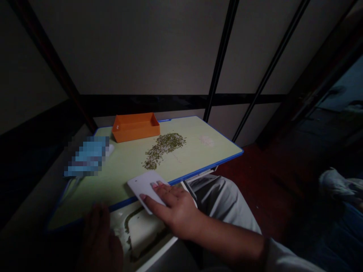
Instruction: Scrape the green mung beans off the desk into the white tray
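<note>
My right hand (180, 206) grips a flat white card (148, 185) at the near edge of the pale yellow-green table (124, 166). Its thumb and fingers lie over the card's right side, and a few small specks cling to the hand. Beyond the card, a strip of small green and brown grains (164, 148) is spread across the tabletop. My left hand (99, 234) is in deep shadow at the lower left, its fingers stretched out at the table's blue rim and holding nothing visible. Between the hands, a white drawer (147, 234) below the tabletop has dark green grains along its edges.
An orange tray (136, 132) stands at the table's back edge. A blurred-out blue item (87, 155) lies at the left. A faint pale patch of bits (207, 141) is on the right. Panelled doors (147, 49) rise behind; another person's clothed leg (337, 223) shows at far right.
</note>
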A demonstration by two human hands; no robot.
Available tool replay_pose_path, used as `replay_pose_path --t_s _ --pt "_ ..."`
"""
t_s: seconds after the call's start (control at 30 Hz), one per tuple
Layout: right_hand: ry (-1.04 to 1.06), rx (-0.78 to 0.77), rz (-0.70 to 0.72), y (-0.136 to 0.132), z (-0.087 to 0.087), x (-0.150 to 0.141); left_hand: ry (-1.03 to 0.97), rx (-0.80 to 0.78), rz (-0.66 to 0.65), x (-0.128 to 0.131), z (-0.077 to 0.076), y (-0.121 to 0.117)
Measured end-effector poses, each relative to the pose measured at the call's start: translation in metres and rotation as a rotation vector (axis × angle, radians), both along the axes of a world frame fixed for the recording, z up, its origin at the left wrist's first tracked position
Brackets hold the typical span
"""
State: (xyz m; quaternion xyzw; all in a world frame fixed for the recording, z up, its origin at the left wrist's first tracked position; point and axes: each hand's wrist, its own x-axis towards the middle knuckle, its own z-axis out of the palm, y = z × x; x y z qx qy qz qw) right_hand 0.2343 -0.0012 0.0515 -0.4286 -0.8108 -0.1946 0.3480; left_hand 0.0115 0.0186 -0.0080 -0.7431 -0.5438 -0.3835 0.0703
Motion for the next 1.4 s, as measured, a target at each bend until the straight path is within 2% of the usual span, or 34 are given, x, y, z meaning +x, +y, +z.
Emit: replay_pose_path --t_s 0.23,0.37,0.47,0.83,1.03,1.27,1.4 --pt "0.017 0.023 -0.036 -0.002 0.0 0.017 0.04 0.013 -0.03 0.001 0.005 -0.001" --pt "-0.003 0.014 -0.057 -0.002 0.0 0.019 0.056 0.028 -0.024 0.0 0.003 0.001" --pt "-0.012 0.062 -0.07 -0.003 0.0 0.02 0.072 0.058 -0.018 0.0 0.001 0.002" --pt "0.132 0.176 0.03 -0.023 0.01 0.043 0.07 0.064 -0.027 -0.002 0.001 0.002" --pt "0.168 0.204 -0.095 -0.018 0.006 0.052 0.052 0.065 -0.016 0.001 0.001 0.001" --pt "0.161 0.158 -0.012 -0.018 0.003 0.035 0.059 0.086 -0.03 0.001 0.002 0.001" --pt "0.165 0.11 0.105 -0.02 0.005 0.032 0.05 0.062 -0.013 -0.001 0.001 0.001"
